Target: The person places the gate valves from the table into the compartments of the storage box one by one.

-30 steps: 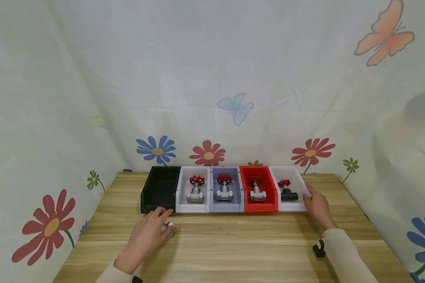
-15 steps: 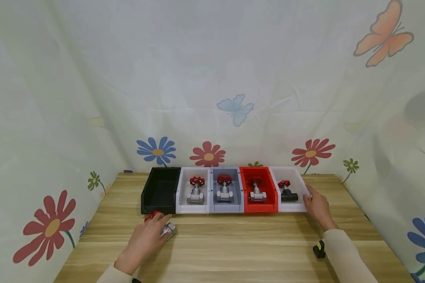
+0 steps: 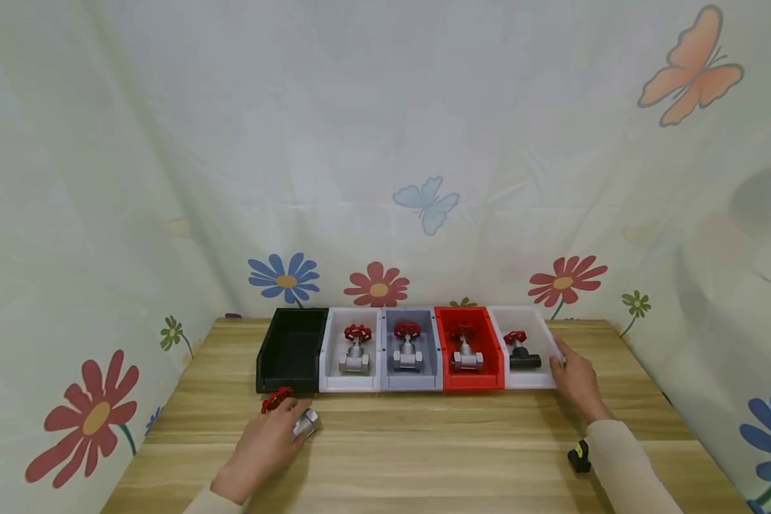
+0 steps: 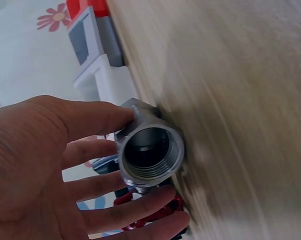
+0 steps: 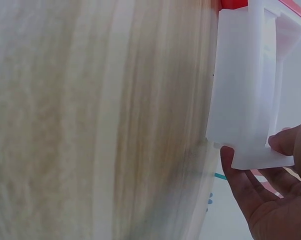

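A metal gate valve with a red handwheel lies on the table in front of the black bin. My left hand grips it; in the left wrist view the thumb is on the valve body near its threaded opening, with the fingers around the far side and across the handwheel. My right hand holds the right wall of the end white bin. In the right wrist view its thumb is over that bin's wall, other fingers outside.
Another white bin, a grey bin and a red bin stand between, side by side, each with a red-wheeled metal valve. The end white bin has a black-bodied valve. A floral curtain hangs behind the wooden table.
My left fingers have drawn back slightly from the black bin's front, uncovering the red handwheel. The valve keeps its place. My right hand stays on the end white bin.
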The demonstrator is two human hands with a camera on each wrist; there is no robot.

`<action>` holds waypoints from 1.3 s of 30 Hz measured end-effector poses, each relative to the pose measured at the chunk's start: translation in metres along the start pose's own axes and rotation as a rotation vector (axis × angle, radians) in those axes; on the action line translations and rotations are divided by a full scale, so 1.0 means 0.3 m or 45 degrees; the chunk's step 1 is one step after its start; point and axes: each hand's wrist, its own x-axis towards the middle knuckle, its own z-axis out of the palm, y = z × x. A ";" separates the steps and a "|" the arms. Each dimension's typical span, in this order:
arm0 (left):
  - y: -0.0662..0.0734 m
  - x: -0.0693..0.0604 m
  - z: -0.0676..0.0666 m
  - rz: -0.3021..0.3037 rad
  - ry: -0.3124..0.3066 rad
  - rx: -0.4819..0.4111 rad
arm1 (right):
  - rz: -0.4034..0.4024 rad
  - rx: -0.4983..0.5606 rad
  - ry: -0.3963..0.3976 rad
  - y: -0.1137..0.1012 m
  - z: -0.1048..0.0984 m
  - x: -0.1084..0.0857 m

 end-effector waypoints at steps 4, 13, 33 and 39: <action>-0.003 -0.003 0.011 0.016 0.015 -0.013 | 0.002 0.000 -0.007 0.003 0.000 -0.001; -0.006 0.008 0.027 -0.001 -0.040 -0.053 | 0.006 0.009 0.005 0.004 0.008 0.002; 0.003 0.029 0.063 -0.046 0.029 0.033 | 0.055 -0.005 -0.031 0.002 0.008 0.001; 0.000 0.033 0.073 -0.039 0.048 0.048 | 0.062 0.002 -0.031 -0.002 0.009 0.000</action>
